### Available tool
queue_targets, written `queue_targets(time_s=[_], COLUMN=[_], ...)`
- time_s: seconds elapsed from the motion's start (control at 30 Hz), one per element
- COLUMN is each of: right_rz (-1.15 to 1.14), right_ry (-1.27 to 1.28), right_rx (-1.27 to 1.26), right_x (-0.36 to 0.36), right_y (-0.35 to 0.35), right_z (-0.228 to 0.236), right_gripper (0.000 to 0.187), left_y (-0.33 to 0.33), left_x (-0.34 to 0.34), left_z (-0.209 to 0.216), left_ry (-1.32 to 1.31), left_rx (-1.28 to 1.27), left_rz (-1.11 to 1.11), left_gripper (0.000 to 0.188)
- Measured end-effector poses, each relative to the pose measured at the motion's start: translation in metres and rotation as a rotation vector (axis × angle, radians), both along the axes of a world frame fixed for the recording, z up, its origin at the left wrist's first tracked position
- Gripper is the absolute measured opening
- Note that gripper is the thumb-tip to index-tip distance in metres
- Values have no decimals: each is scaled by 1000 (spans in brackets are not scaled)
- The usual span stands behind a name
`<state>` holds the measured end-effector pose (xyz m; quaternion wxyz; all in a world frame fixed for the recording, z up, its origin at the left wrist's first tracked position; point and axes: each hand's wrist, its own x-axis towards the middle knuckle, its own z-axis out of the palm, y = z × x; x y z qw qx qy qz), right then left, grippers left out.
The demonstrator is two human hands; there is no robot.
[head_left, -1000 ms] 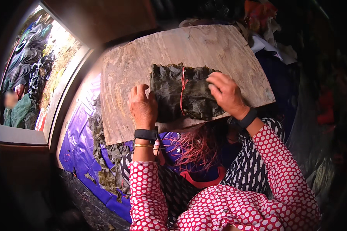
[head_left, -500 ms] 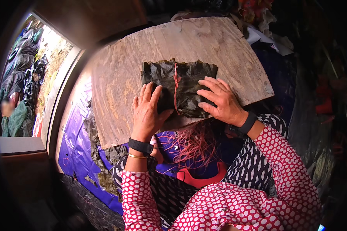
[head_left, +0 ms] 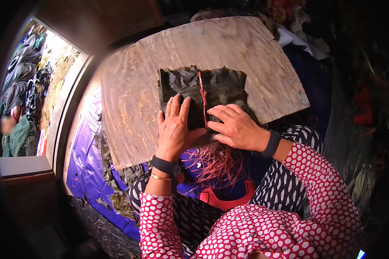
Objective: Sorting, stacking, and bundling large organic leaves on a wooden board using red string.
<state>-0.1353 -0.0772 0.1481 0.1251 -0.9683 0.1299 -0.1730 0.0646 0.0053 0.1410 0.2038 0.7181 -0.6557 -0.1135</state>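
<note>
A flat bundle of dark, crinkled sheets point(head_left: 224, 84) lies on a wooden board point(head_left: 134, 95). Red string point(head_left: 203, 96) runs lengthwise around its middle, with a knot on top. My left hand point(head_left: 176, 134) rests on the near left part of the bundle, fingers outstretched and thumb pointing at the string. Over the near right part lies my right hand point(head_left: 238, 129), its fingers apart and slightly bent, tips beside the string's near end. Neither hand is wrapped around anything. Both palms hide part of the bundle's near edge.
Below the board's near edge sits a tangle of red strings point(head_left: 218, 166), by a red curved object point(head_left: 229, 198) at my lap. Purple plastic sheeting point(head_left: 86, 159) with dark scraps spreads at left. A framed opening point(head_left: 67, 108) is at far left; crumpled white material point(head_left: 304, 43) lies beyond the board.
My right hand has slid left and nearer to me, up to the string. The left hand has shifted slightly right and nearer. The bundle's near right corner now shows more.
</note>
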Motion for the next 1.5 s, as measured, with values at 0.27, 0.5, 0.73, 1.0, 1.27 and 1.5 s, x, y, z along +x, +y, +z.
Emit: queue_targets(time_s=[0.27, 0.5, 0.73, 1.0, 1.27, 1.5], right_rz=[-200, -302, -369, -357, -387, -415], right_ry=[-257, -45, 70, 17, 25, 122], right_rx=[153, 21, 13, -48, 2, 63], right_x=[2, 26, 30, 34, 37, 39], right_y=[-20, -42, -66, -65, -69, -66], right_z=[9, -14, -19, -19, -25, -14], right_gripper=[21, 38, 43, 45, 45, 45], left_y=[0, -47, -59, -67, -71, -72], left_x=[12, 18, -8, -11, -13, -13], left_z=[21, 10, -1, 2, 3, 12], left_ry=[-37, -29, -92, -121, -160, -176], left_rx=[46, -316, -61, -16, -20, 56], left_rz=[-29, -118, -31, 19, 49, 58], left_gripper=[73, 41, 69, 78, 80, 81])
